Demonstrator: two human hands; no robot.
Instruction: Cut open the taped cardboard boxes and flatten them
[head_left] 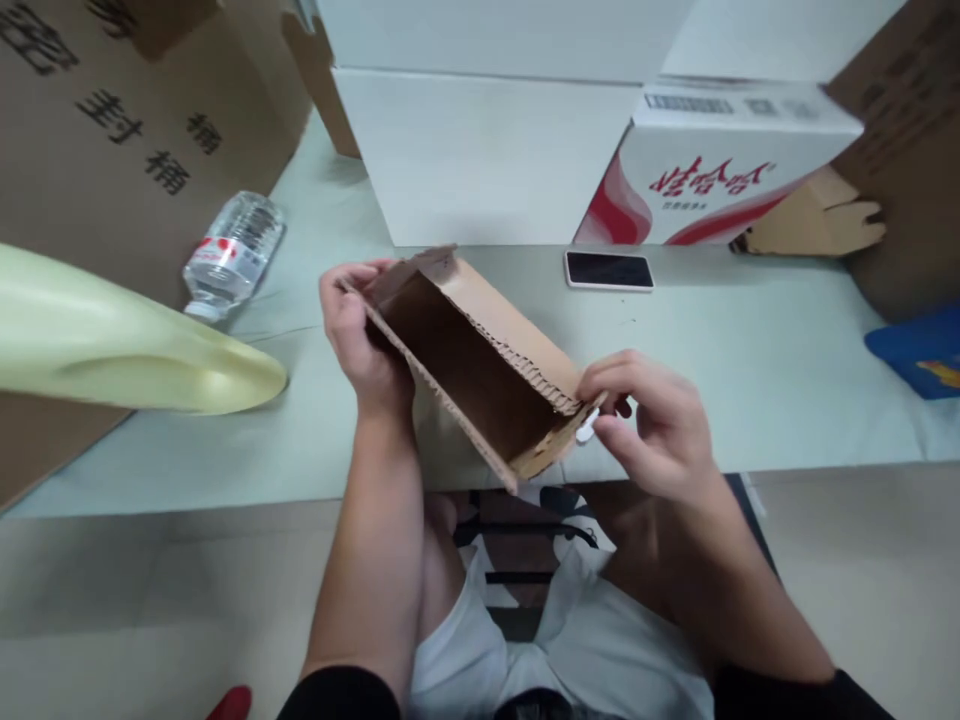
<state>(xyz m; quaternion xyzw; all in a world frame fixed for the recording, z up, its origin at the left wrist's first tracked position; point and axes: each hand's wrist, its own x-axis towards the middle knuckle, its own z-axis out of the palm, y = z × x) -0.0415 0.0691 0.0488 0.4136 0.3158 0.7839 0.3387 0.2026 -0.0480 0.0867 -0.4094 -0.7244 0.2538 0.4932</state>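
A narrow brown cardboard box [517, 330] with rough-cut edges hangs tilted over the table's front edge, its open side facing me. At its far left end my left hand [364, 335] wraps round the cardboard, thumb on the near wall. My right hand [652, 415] pinches the near right corner, where a small white piece [587, 427] shows by the fingertips; I cannot make out what that piece is. Dark shadow fills the inside of the box.
On the pale green table [720, 370] lie a phone [609, 271] and a clear plastic bottle [234, 255]. White boxes [487, 150] and a red-and-white carton [720, 175] stand behind. A large brown carton [150, 130] and a pale yellow object [127, 340] occupy the left; something blue [919, 350] sits far right.
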